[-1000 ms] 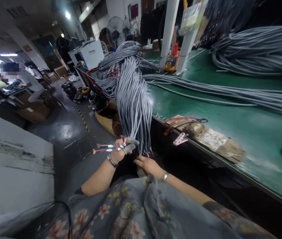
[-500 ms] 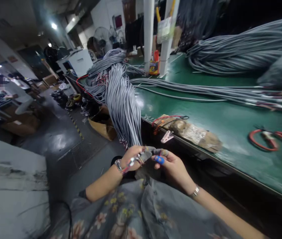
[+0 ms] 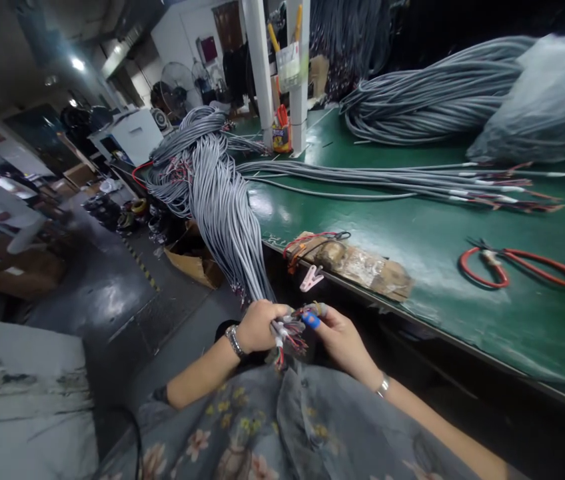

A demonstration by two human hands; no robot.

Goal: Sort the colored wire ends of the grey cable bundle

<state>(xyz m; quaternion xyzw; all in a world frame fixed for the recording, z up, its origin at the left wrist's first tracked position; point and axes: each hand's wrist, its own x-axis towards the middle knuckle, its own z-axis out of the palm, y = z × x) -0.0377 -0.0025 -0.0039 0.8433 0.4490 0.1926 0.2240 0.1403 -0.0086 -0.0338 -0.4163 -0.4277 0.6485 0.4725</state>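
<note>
A thick bundle of grey cables [image 3: 222,207] hangs off the edge of the green bench [image 3: 412,233] down toward my lap. My left hand [image 3: 256,325] is closed around the stripped cable ends [image 3: 290,333], whose coloured wires fan out below my fist. My right hand [image 3: 338,333] is just to the right of them, pinching the same wire ends; blue tape covers one fingertip and the other fingers are wrapped too. Both wrists wear bracelets.
On the bench lie red-handled scissors [image 3: 517,263], a taped cardboard block [image 3: 357,263] with a pink clip [image 3: 311,278], more grey cable [image 3: 432,100] and a plastic bag [image 3: 542,100]. A cardboard box [image 3: 190,260] stands on the floor. People work at far left.
My right hand came up from my lap to meet the left at the cable ends. The left hand dropped and turned the wire ends downward. The view swung right, showing the scissors.
</note>
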